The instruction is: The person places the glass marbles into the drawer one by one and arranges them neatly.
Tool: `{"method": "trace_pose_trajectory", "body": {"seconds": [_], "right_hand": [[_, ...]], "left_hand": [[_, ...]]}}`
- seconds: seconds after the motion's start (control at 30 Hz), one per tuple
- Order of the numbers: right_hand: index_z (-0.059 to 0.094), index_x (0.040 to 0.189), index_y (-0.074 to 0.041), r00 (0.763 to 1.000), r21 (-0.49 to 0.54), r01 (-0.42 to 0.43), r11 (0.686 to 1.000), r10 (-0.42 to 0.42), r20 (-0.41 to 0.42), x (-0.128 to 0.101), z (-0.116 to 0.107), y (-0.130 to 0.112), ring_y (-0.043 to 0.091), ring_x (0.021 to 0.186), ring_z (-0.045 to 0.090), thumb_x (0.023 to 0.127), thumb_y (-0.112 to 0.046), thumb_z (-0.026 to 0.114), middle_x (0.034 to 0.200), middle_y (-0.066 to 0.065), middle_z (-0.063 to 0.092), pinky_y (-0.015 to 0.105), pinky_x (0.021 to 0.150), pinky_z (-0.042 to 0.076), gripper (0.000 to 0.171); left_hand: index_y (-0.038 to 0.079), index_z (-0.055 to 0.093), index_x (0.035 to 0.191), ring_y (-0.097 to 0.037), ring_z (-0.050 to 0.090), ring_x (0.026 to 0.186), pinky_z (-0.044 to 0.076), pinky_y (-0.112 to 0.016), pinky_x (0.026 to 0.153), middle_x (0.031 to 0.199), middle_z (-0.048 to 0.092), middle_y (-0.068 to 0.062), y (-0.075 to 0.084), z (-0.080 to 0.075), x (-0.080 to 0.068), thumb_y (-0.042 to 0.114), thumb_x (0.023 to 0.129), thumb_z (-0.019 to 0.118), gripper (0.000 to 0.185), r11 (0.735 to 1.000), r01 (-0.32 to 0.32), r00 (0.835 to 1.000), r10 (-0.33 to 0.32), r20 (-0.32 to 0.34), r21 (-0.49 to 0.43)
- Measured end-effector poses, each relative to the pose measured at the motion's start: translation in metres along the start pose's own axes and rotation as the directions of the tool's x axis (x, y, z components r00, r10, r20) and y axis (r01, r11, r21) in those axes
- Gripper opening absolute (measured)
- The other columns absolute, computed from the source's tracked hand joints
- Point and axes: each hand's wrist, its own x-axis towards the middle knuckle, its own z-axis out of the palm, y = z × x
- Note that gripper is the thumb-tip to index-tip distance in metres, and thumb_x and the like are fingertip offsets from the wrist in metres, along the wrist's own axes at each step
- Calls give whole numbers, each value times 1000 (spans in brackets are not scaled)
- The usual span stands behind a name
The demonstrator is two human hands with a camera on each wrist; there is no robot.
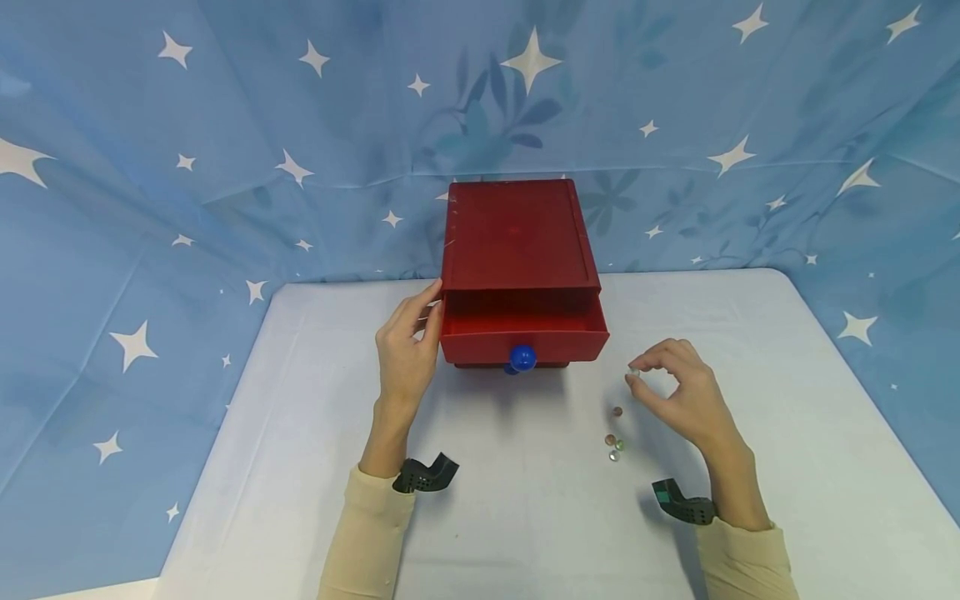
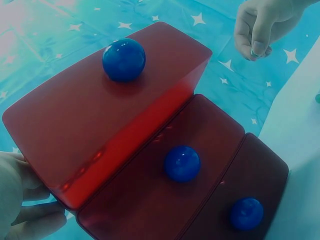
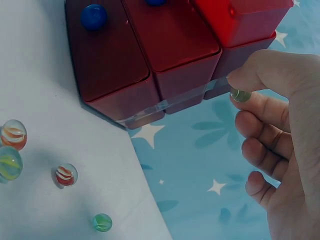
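A red drawer unit stands at the back of the table, its top drawer pulled out. The drawers are stacked, each with a round blue knob. My left hand rests against the unit's left side, fingers beside the pulled-out drawer. To the right of the drawer, my right hand is raised and pinches a greenish glass marble between thumb and forefinger. Several glass marbles lie on the table below that hand, among them an orange-and-white swirled marble and a green marble.
A white cloth covers the table. Blue fabric with white stars hangs behind it and at both sides, close behind the drawer unit. Black wrist cameras are strapped to both wrists.
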Motion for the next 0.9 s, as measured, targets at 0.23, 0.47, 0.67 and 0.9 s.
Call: {"method": "trace_pose_trajectory", "body": {"seconds": [0.23, 0.47, 0.67, 0.9], "right_hand": [[72, 89, -10, 1000, 15, 26, 1000, -26, -13, 1, -1, -2, 1, 95, 49, 73, -1, 81, 90, -4, 67, 13, 78, 39, 21], [72, 89, -11, 999, 21, 29, 999, -28, -19, 2, -3, -6, 2, 96, 50, 72, 0, 80, 90, -4, 68, 13, 78, 39, 21], [72, 89, -11, 999, 20, 27, 999, -26, -22, 3, -5, -12, 1, 96, 49, 72, 0, 81, 90, -4, 67, 13, 79, 39, 22], [72, 89, -11, 999, 34, 36, 999, -35, -25, 4, -7, -16, 2, 97, 50, 72, 1, 80, 91, -3, 68, 9, 81, 39, 23]], "left_hand": [[9, 67, 131, -25, 74, 92, 64, -37, 78, 116, 73, -12, -1, 0, 0, 8, 97, 64, 34, 1000, 0, 1000, 0, -1, -3], [9, 67, 130, -25, 74, 91, 64, -37, 78, 115, 73, -12, -1, 0, 0, 8, 97, 64, 34, 1000, -5, 1000, 5, -8, -12], [8, 67, 130, -25, 74, 91, 64, -38, 78, 116, 73, -12, -2, 1, 0, 8, 97, 64, 33, 1000, -6, 1000, 6, -6, -8], [9, 67, 130, -25, 74, 91, 64, -37, 78, 116, 73, -12, -1, 1, 1, 8, 97, 64, 33, 1000, -5, 1000, 5, -4, -8]]}}
